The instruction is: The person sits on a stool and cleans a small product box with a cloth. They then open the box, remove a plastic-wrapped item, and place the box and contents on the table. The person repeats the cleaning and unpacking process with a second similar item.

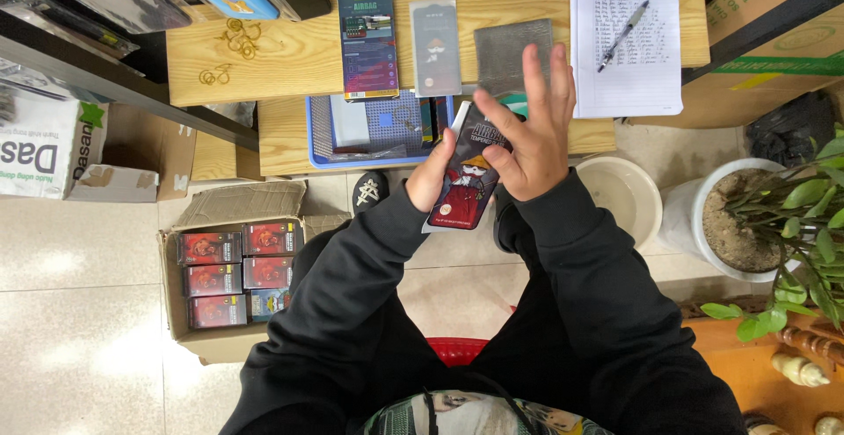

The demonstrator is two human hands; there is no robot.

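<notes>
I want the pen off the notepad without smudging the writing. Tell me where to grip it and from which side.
Grip the pen around its mid-barrel, coming from above with fingers on its two long sides. It lies flat and diagonal on the lined notepad, tip toward lower left, nothing crowding it. The right hand is probably the nearer of the hands.

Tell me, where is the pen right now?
In the head view, the dark slim pen lies slanted on the white lined notepad at the upper right, on the pale wooden shelf, above the raised right hand.
</notes>
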